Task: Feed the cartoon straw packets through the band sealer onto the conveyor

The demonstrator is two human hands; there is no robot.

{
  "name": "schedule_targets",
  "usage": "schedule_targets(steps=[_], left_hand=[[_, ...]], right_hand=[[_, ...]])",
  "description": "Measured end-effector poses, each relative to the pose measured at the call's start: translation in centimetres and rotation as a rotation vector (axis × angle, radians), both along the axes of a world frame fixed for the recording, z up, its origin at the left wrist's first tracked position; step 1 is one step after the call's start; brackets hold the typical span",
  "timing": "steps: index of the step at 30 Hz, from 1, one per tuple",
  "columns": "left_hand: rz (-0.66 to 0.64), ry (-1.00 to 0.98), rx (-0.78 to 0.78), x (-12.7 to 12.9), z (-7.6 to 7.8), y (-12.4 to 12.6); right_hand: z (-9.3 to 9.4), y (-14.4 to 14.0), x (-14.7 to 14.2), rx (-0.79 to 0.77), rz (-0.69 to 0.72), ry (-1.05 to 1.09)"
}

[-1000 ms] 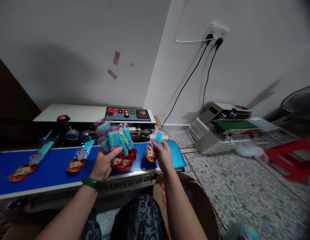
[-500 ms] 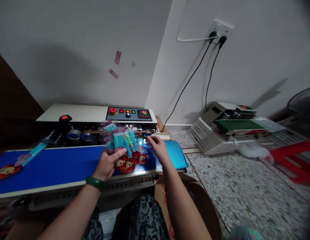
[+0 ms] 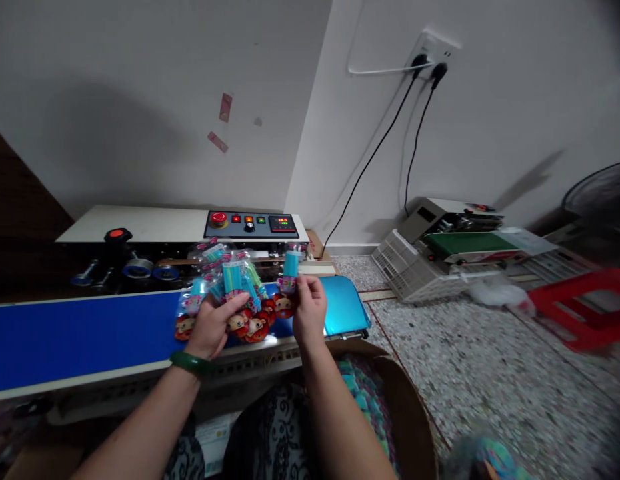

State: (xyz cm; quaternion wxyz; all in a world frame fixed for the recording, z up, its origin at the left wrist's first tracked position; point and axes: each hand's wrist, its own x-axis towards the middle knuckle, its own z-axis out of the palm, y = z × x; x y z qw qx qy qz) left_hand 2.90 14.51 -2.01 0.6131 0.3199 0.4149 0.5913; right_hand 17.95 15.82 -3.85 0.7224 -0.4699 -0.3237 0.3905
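My left hand [image 3: 213, 324], with a green bangle on its wrist, is closed around a fanned bunch of clear packets [image 3: 235, 280]. Each has blue or green strips inside and a red-haired cartoon head at its lower end. Pinched in my right hand [image 3: 310, 308] is a single packet [image 3: 291, 265] of the same kind, upright just right of the bunch. Another packet [image 3: 185, 325] is on the blue belt [image 3: 90, 333], left of my left hand. Both hands are over the belt of a band sealer [image 3: 140, 225], close to its sealing side.
An open cardboard box [image 3: 410, 407] of similar packets stands below my right forearm. Rightward on the floor are a white crate [image 3: 403, 267], a smaller machine with a green belt [image 3: 465, 245] and a red plastic stool [image 3: 580, 310]. Black power cords [image 3: 373, 157] hang from the wall socket.
My right hand has taken a single packet, now apart from the bunch. The packet at the belt's far left has gone from view, and one now shows left of my left hand.
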Motion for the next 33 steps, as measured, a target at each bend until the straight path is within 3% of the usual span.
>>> schedule_targets(steps=[4, 8, 11, 15, 19, 21, 24, 27, 33], left_hand=[[0.009, 0.023, -0.063, -0.7, 0.3, 0.0], [-0.054, 0.041, -0.054, -0.9, 0.4, -0.2], [-0.070, 0.036, -0.023, -0.9, 0.3, -0.2], [-0.113, 0.049, -0.044, -0.8, 0.3, -0.2], [-0.164, 0.045, -0.041, -0.6, 0.2, -0.3], [-0.219, 0.035, -0.034, -0.5, 0.1, -0.3], [-0.299, 0.038, -0.035, -0.2, -0.3, -0.4], [-0.311, 0.057, -0.041, 0.0, -0.6, -0.4], [-0.228, 0.027, -0.009, 0.8, -0.4, -0.4]], right_hand=[[-0.9, 0.7, 4.4, -0.101, -0.014, 0.126], [-2.1, 1.5, 8.2, -0.400, 0.115, 0.003], [-2.5, 2.2, 8.8, -0.547, 0.240, -0.060], [-2.4, 3.7, 7.2, -0.574, 0.394, -0.108], [-1.6, 4.4, 4.9, -0.562, 0.390, -0.180], [-0.6, 3.7, 3.8, -0.461, 0.379, -0.200], [1.1, 1.8, 2.5, -0.239, 0.573, -0.135], [2.2, 0.2, 1.7, -0.179, 0.722, -0.062], [1.7, -1.0, 0.3, -0.092, 0.474, -0.092]])
